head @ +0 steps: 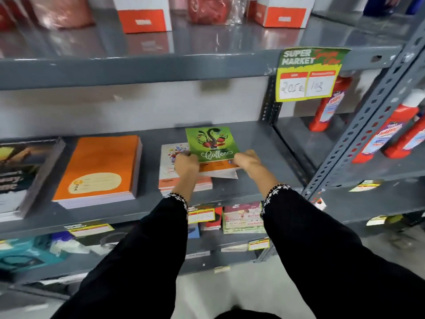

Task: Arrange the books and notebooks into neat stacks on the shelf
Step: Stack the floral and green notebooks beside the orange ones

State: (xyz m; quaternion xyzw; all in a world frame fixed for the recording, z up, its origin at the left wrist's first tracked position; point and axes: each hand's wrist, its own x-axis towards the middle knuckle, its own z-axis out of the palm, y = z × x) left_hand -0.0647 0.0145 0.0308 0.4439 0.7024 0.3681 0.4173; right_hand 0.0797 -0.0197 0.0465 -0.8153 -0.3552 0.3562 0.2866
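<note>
Head view: both hands reach into the middle grey shelf (pixel 264 143). The left hand (pixel 186 164) and right hand (pixel 247 160) each grip a lower corner of the green notebook (pixel 210 143), the top one of a small bunch held tilted, its far edge raised, above a white notebook stack (pixel 171 168) lying on the shelf. A white sheet (pixel 226 173) pokes out under the bunch near the right hand. Left of these, an orange stack (pixel 101 169) lies flat, apart from the white one, and a dark book stack (pixel 20 176) lies at the far left. Black sleeves (pixel 310 238) cover both arms. A yellow-green price tag (pixel 308 74) hangs from the shelf above, and red bottles (pixel 391 134) stand in the next bay to the right.
</note>
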